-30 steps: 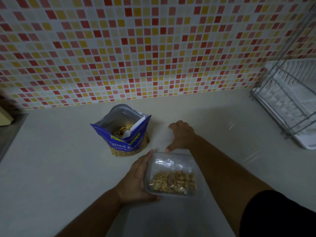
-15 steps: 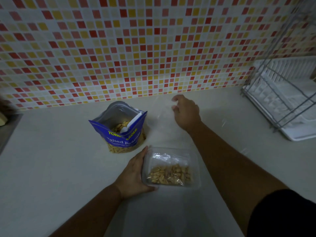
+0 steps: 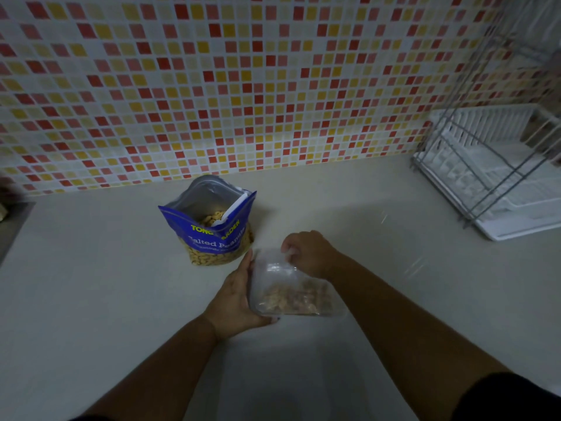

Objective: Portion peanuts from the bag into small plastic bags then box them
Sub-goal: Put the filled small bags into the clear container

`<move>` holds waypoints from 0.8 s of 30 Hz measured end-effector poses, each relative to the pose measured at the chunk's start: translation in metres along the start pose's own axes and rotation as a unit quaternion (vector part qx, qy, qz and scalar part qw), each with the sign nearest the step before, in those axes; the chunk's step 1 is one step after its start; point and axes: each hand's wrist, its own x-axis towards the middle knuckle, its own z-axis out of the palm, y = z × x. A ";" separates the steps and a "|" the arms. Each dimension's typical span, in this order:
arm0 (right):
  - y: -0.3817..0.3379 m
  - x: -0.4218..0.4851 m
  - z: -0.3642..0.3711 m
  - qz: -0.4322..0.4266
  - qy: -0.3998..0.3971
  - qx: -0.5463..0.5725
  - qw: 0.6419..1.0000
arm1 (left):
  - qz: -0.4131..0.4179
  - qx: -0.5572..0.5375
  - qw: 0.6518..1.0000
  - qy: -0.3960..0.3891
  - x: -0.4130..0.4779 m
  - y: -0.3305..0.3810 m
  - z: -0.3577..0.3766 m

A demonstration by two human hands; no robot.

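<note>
**Status, judged**
- Worktop [image 3: 91, 299]: no filled portions are seen left lying loose on it.
- Peanut bag [image 3: 212, 235]: stood open near the tiled wall [image 3: 243, 86] and well stocked, so further portioning is judged to be left.
- Clear plastic box [image 3: 291, 287]: placed just in front and to the right of the peanut bag, uncovered. Peanuts [image 3: 291, 297] are already held in it, so boxing is taken as part done. The number of portions cannot be told through the blur.
- Left hand [image 3: 236, 296]: wrapped round the box's left side, thumb along the rim, so that the box is steadied.
- Right hand [image 3: 306, 253]: fingers curled over the box's far rim and closed on a piece of clear plastic [image 3: 287, 255]. Whether this is a small bag or a lid cannot be told.

**Appearance**
- Peanut bag: blue pouch, yellow and white lettering, silver lining, clear window at the base through which nuts are shown. Its mouth is spread wide.
- Clear plastic box: shallow, rounded corners, transparent walls. The contents are banked along its near side.
- White scoop [image 3: 235, 208]: leant inside the peanut bag's mouth at the right, bowl down among the nuts.

**Also listed**
- Dish rack [image 3: 485, 177]: wire frame over a white tray, far right, well apart from the work.
</note>
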 end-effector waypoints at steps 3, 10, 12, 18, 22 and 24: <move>-0.001 -0.001 0.006 0.008 0.000 0.002 1.000 | 0.003 0.008 1.000 0.004 0.000 -0.002 0.000; -0.006 -0.006 0.008 0.030 -0.004 0.027 0.999 | 0.004 0.011 1.000 0.013 -0.001 -0.002 0.000; -0.006 -0.008 0.010 0.033 0.013 0.029 0.999 | 0.007 0.008 1.000 0.011 -0.001 -0.003 0.000; -0.008 -0.011 0.008 0.084 0.044 0.102 0.990 | 0.023 0.002 1.000 0.008 -0.003 0.004 0.001; -0.014 -0.010 0.002 0.084 0.049 0.120 0.988 | 0.010 -0.004 1.000 0.010 -0.002 0.002 0.002; -0.016 -0.009 0.001 0.078 0.046 0.109 0.990 | 0.010 -0.003 1.000 0.008 -0.002 0.001 0.002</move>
